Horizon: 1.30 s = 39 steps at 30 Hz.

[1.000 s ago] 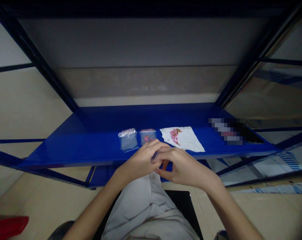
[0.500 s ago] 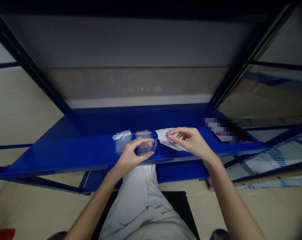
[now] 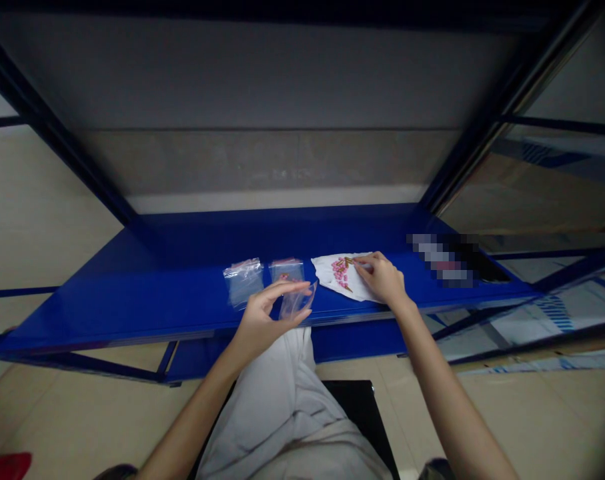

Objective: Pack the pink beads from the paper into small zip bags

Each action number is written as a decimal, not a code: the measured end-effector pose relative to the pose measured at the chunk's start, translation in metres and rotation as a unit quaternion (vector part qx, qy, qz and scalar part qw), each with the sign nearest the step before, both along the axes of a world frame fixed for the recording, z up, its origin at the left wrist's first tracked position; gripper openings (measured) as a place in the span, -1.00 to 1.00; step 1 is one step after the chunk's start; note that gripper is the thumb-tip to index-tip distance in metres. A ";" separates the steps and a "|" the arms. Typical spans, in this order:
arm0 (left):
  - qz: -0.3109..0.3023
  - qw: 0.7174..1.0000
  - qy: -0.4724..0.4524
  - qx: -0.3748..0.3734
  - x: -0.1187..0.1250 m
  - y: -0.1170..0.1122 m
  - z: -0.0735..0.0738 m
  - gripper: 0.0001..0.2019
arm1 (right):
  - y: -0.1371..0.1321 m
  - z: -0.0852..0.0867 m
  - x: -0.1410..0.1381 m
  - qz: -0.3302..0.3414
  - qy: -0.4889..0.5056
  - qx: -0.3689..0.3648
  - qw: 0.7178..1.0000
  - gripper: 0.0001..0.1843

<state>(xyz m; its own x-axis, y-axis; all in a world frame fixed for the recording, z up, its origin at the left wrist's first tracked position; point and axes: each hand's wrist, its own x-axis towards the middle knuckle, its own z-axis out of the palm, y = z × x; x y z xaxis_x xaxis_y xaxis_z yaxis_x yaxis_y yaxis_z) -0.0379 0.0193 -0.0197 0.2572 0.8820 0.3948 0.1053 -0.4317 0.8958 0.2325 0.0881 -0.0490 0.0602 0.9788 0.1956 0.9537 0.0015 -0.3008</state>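
My left hand point(image 3: 262, 317) pinches a small clear plastic bag point(image 3: 296, 301) by its mouth, just above the front edge of the blue shelf point(image 3: 182, 280). My right hand point(image 3: 385, 277) rests on a white paper sheet point(image 3: 332, 283), fingertips closed at a small pile of pink capsules point(image 3: 340, 271) lying on it. Whether a capsule sits between those fingers is hidden. Two more clear bags lie on the shelf to the left: an empty-looking bag point(image 3: 242, 280) and a bag with a few pink capsules point(image 3: 287, 269).
A dark flat object point(image 3: 487, 267) lies at the right end of the shelf, partly blurred. Blue upright posts point(image 3: 82, 160) frame the shelf on both sides. My lap in grey trousers point(image 3: 282, 413) is below, over a tiled floor.
My hands, joined at the bag a second ago, have parted. The right hand reached to the paper sheet and lowered onto the capsule pile. The left hand kept holding the bag.
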 end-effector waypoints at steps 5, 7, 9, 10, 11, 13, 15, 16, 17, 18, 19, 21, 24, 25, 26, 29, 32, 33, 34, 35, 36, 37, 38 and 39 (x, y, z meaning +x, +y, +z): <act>-0.003 1.000 -0.006 -0.002 -0.003 -0.004 0.001 -0.66 | 0.001 -0.006 -0.004 -0.019 0.028 0.023 0.999 -0.69; -0.004 1.000 -0.007 0.000 -0.003 -0.005 0.004 -0.64 | 0.002 -0.008 -0.003 -0.039 0.034 0.026 0.998 -0.69; 0.004 1.000 -0.005 0.007 -0.004 -0.005 0.006 -0.64 | 0.002 -0.006 -0.003 -0.057 0.040 0.027 0.997 -0.70; 0.013 1.000 -0.002 0.012 -0.004 -0.006 0.007 -0.64 | 0.001 -0.003 -0.003 -0.063 0.043 0.029 0.997 -0.71; 0.024 1.000 0.003 0.016 -0.004 -0.005 0.008 -0.64 | 0.000 0.002 -0.003 -0.067 0.045 0.036 0.996 -0.73; 0.048 0.998 0.017 0.028 -0.003 -0.004 0.008 -0.65 | -0.006 0.018 -0.007 -0.054 0.057 0.061 0.995 -0.74; 0.065 0.997 0.029 0.043 -0.002 -0.003 0.008 -0.64 | -0.017 0.042 -0.016 -0.002 0.092 0.103 0.990 -0.74; 0.069 0.996 0.034 0.052 -0.001 -0.003 0.008 -0.65 | -0.025 0.054 -0.022 0.042 0.126 0.123 0.984 -0.74; 0.071 0.995 0.038 0.061 0.001 -0.002 0.008 -0.65 | -0.034 0.067 -0.030 0.088 0.161 0.138 0.973 -0.74; 0.073 0.994 0.043 0.070 0.003 -0.002 0.008 -0.65 | -0.043 0.078 -0.038 0.137 0.190 0.135 0.963 -0.74; 0.075 0.993 0.049 0.080 0.005 -0.002 0.008 -0.66 | -0.052 0.088 -0.046 0.175 0.211 0.127 0.953 -0.76; 0.079 0.989 0.070 0.102 0.009 -0.003 0.009 -0.67 | -0.067 0.100 -0.060 0.231 0.228 0.094 0.941 -0.82; 0.090 0.980 0.108 0.140 0.013 -0.004 0.009 -0.68 | -0.078 0.104 -0.072 0.263 0.218 0.071 0.937 -0.88; 0.095 0.976 0.120 0.152 0.014 -0.003 0.009 -0.69 | -0.079 0.103 -0.074 0.264 0.210 0.072 0.939 -0.88; 0.101 0.973 0.131 0.163 0.015 -0.003 0.009 -0.69 | -0.080 0.102 -0.074 0.261 0.202 0.075 0.941 -0.87; 0.119 0.963 0.154 0.185 0.015 -0.001 0.007 -0.70 | -0.079 0.100 -0.073 0.249 0.189 0.082 0.946 -0.88; 0.121 0.960 0.159 0.199 0.015 0.000 0.005 -0.69 | -0.078 0.100 -0.071 0.250 0.188 0.082 0.946 -0.89; 0.118 0.959 0.160 0.203 0.015 0.000 0.005 -0.69 | -0.078 0.100 -0.071 0.250 0.185 0.079 0.947 -0.89; 0.114 0.958 0.161 0.206 0.015 0.000 0.004 -0.69 | -0.079 0.100 -0.071 0.249 0.181 0.076 0.949 -0.89; 0.111 0.958 0.162 0.209 0.016 0.000 0.004 -0.70 | -0.079 0.100 -0.072 0.245 0.175 0.073 0.951 -0.88; 0.107 0.958 0.163 0.210 0.017 0.000 0.005 -0.70 | -0.079 0.099 -0.072 0.241 0.168 0.070 0.953 -0.86; 0.104 0.959 0.162 0.207 0.018 0.000 0.005 -0.71 | -0.080 0.099 -0.073 0.237 0.163 0.066 0.955 -0.85; 0.102 0.961 0.158 0.202 0.019 -0.001 0.006 -0.71 | -0.080 0.099 -0.074 0.235 0.158 0.062 0.957 -0.83; 0.100 0.965 0.151 0.193 0.020 -0.001 0.007 -0.72 | -0.080 0.099 -0.075 0.234 0.155 0.057 0.958 -0.82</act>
<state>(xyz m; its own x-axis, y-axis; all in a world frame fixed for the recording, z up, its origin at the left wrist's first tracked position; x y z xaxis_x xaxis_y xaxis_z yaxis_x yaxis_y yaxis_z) -0.0180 0.0184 -0.0125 0.2523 0.7287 0.6367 0.4512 -0.6707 0.5887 0.1577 0.0081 0.0497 -0.3082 0.8855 0.3476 0.7049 0.4580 -0.5417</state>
